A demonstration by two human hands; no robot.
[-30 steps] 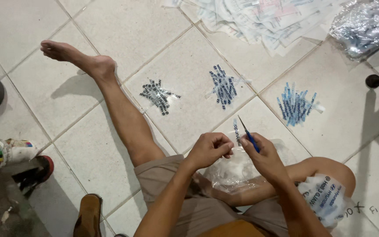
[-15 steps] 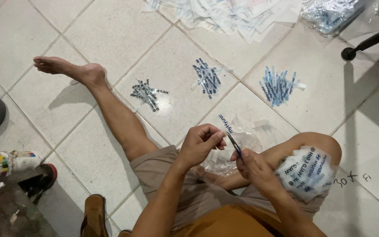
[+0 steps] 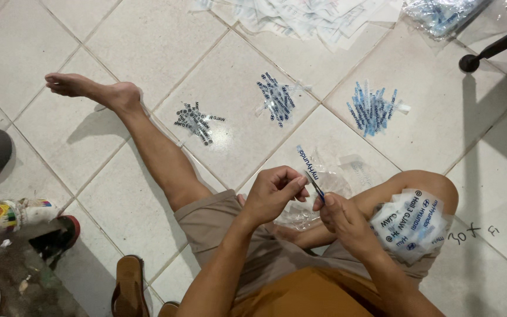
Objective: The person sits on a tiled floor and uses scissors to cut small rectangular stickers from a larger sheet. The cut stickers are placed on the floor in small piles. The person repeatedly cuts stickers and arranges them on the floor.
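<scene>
Person: sits on the tiled floor (image 3: 118,35), one bare leg stretched out, the other bent with the knee up.
Left hand (image 3: 274,194): fingers closed, pinching the lower part of a thin blue pen (image 3: 310,171) in a clear printed sleeve.
Right hand (image 3: 341,217): fingers closed on the pen's lower end, just beside the left hand; the two hands almost touch.
Pen: held up between both hands above the lap, tilted, its top pointing away from the person.
Knee: a stack of clear printed sleeves (image 3: 412,223) lies draped over the bent knee, right beside the right hand.
Lap: a crumpled clear plastic bag (image 3: 300,214) lies under the hands; I cannot tell what is in it.
Floor ahead: three small heaps, well apart from one another, a dark pile (image 3: 195,123) near the stretched leg, a dark blue pile (image 3: 277,98) in the middle, a light blue pile (image 3: 374,108) on the right.
Far edge: loose printed sheets (image 3: 318,17) and a clear bag of blue pens (image 3: 441,14).
Left side: a brown sandal (image 3: 129,285) by the hip.
</scene>
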